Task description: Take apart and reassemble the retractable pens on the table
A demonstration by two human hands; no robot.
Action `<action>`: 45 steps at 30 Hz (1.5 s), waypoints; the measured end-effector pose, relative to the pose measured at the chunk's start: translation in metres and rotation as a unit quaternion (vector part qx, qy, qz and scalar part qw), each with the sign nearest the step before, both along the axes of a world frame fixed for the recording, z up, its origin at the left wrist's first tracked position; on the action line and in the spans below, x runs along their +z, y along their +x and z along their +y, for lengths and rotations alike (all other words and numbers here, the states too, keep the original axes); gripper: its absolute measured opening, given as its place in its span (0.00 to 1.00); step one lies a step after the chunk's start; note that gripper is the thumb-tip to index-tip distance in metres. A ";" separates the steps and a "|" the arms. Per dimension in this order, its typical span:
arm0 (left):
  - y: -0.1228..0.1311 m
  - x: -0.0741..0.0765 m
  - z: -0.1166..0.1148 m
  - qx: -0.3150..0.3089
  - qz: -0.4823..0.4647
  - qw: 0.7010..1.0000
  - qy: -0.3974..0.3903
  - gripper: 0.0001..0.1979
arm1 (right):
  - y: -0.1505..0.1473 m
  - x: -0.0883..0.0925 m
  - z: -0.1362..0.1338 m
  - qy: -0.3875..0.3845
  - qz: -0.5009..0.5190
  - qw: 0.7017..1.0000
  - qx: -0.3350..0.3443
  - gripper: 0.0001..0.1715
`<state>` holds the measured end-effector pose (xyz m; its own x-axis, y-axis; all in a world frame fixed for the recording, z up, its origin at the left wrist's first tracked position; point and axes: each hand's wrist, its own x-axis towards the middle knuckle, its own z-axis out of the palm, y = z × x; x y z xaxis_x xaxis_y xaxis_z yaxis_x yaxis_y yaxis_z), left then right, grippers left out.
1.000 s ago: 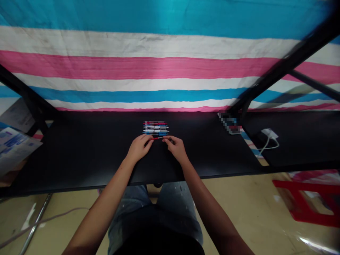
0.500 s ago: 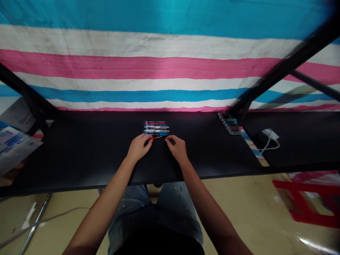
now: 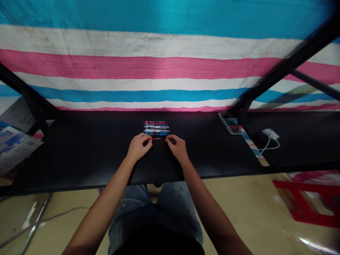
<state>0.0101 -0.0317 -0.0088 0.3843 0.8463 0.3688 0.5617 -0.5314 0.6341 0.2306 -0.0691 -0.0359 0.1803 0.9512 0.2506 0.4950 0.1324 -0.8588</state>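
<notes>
On the black table (image 3: 87, 148) lies a neat row of several pens (image 3: 156, 128), red, white and blue, side by side. Just in front of them my left hand (image 3: 138, 147) pinches a thin red pen refill (image 3: 156, 139) that points right. My right hand (image 3: 178, 147) is closed on a small dark pen part (image 3: 172, 141), a short gap away from the refill's tip. Both hands rest on the table top.
A striped blue, white and pink tarp (image 3: 159, 63) hangs behind the table. A white charger with cable (image 3: 269, 136) lies on a second black table at right. Papers (image 3: 13, 145) sit at far left. A red stool (image 3: 308, 202) stands on the floor at right.
The two hands have drawn slightly apart. The red refill earlier reached between both hands; now it shows only at the left hand, clear of the right.
</notes>
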 end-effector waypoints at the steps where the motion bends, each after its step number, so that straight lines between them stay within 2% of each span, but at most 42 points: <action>1: 0.000 -0.001 0.000 0.000 0.000 1.000 -0.001 0.07 | 0.000 0.000 0.000 0.000 -0.001 1.000 -0.001 0.10; 45: -0.001 -0.003 0.001 0.000 0.000 1.000 -0.004 0.06 | 0.000 0.000 0.001 0.003 0.000 1.000 0.006 0.11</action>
<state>0.0091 -0.0304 -0.0119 0.3848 0.8493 0.3614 0.5617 -0.5262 0.6384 0.2307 -0.0686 -0.0359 0.1690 0.9519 0.2557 0.4933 0.1429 -0.8580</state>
